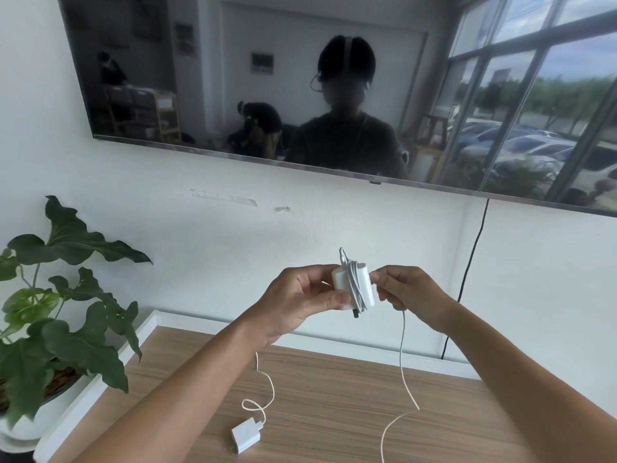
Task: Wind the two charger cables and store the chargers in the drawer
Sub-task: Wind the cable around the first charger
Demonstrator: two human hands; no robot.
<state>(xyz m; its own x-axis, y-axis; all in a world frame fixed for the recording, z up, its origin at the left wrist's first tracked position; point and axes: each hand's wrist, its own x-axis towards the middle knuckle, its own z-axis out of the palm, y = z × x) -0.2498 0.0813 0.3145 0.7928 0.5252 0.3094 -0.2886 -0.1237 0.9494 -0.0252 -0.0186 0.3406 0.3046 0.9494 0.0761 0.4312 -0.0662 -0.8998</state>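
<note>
Left hand (pixel 300 302) grips the white charger (pixel 354 285) by its hard block, held up above the bench (pixel 334 396); right hand (pixel 407 289) pinches its limp cable (pixel 402 349), partly wound round the block. Light and slick, it is probably best held by the body. Second charger (pixel 246 438) lies on the bench, cable loose.

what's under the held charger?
Below the held charger, the wooden tabletop; its loose cable hangs down onto it. A second charger lies nearer, left. The forearms cover part of the tabletop.
</note>
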